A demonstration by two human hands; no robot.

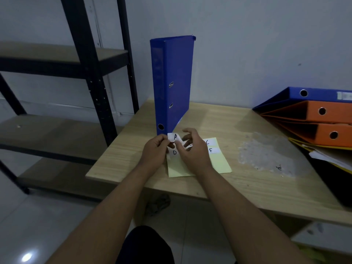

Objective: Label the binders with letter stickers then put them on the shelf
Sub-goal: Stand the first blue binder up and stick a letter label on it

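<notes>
A blue binder (pixel 172 82) stands upright on the wooden table (pixel 219 180), spine toward me. Just in front of its foot, my left hand (pixel 155 149) and my right hand (pixel 192 149) both pinch a white sticker marked A (pixel 174 137), held a little above a pale yellow sheet (pixel 219 164). The sheet lies flat on the table and carries more white letter stickers; D (pixel 174 152), C (pixel 208 142) and F (pixel 210 150) show, others are hidden under my hands.
A stack of binders lies at the table's right: blue (pixel 312 95) on top, two orange (pixel 316 113) beneath, yellow and black below. Crumpled clear plastic (pixel 266 155) lies beside them. A black-framed shelf (pixel 80 61) with wooden boards stands left of the table.
</notes>
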